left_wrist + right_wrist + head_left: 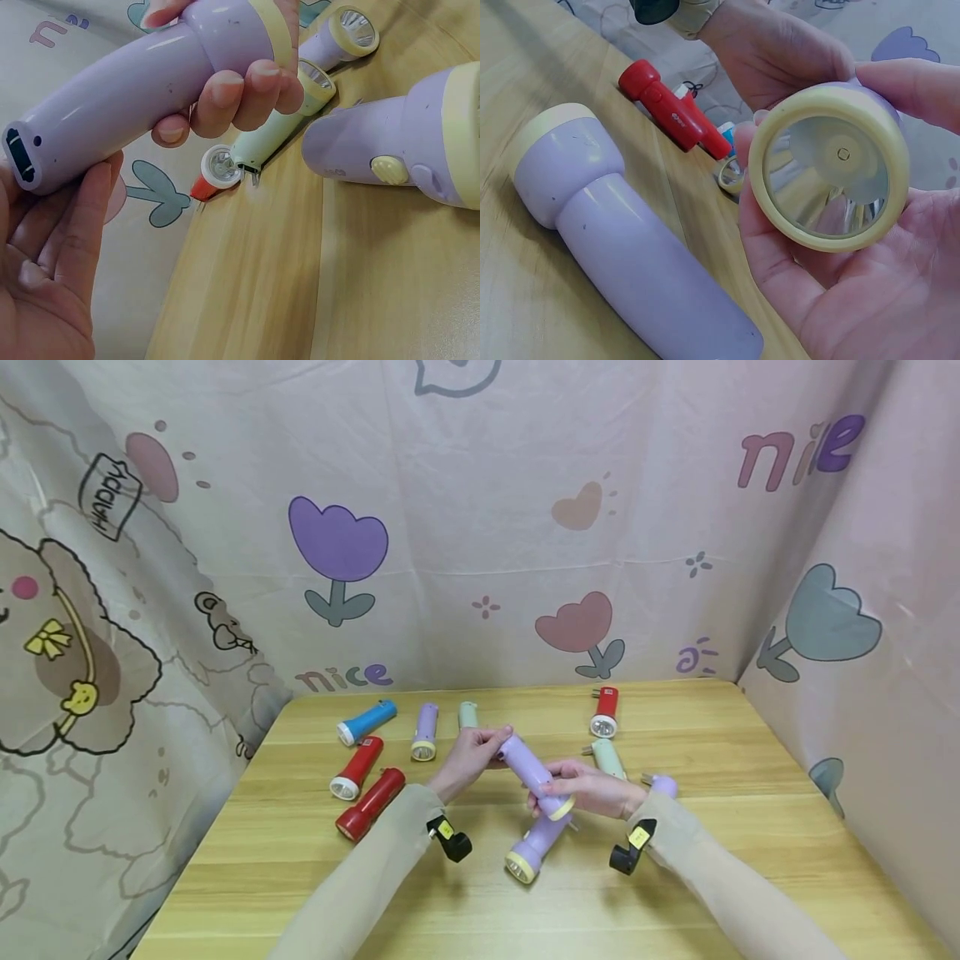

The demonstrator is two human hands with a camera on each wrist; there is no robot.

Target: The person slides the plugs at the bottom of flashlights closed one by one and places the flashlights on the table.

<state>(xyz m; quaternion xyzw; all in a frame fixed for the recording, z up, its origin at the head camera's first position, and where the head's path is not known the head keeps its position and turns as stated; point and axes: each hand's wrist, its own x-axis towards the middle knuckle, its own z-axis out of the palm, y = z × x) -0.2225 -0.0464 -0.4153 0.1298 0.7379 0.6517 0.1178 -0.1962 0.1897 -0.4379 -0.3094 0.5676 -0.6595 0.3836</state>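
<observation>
A lilac flashlight (527, 766) is held by both hands above the table, its yellow-rimmed head tilted down toward the right. The head end is gripped by the right hand (588, 789), with fingers and thumb curled round it and the clear lens left uncovered. The tail end is pinched by the fingertips of the left hand (468, 756); in the left wrist view a dark slot (20, 155) can be seen in that end. Just below the held piece, a second lilac flashlight (542, 842) is laid on the table (225, 868), its lens pointed toward the near left. On the left side of the wooden surface are spread a blue flashlight (367, 722), a lilac one (426, 727), a mint one (467, 714), partly hidden by the left hand, a red one with a white rim (358, 768) and an all-red one (372, 802). On the right, a red flashlight (606, 712), a mint one and a lilac one are set in a row, the last two partly covered by the right arm. The space is enclosed by pale curtains (487, 485) printed with tulips, hearts and lettering. Black cameras are worn on both wrists, over beige sleeves (375, 868).
</observation>
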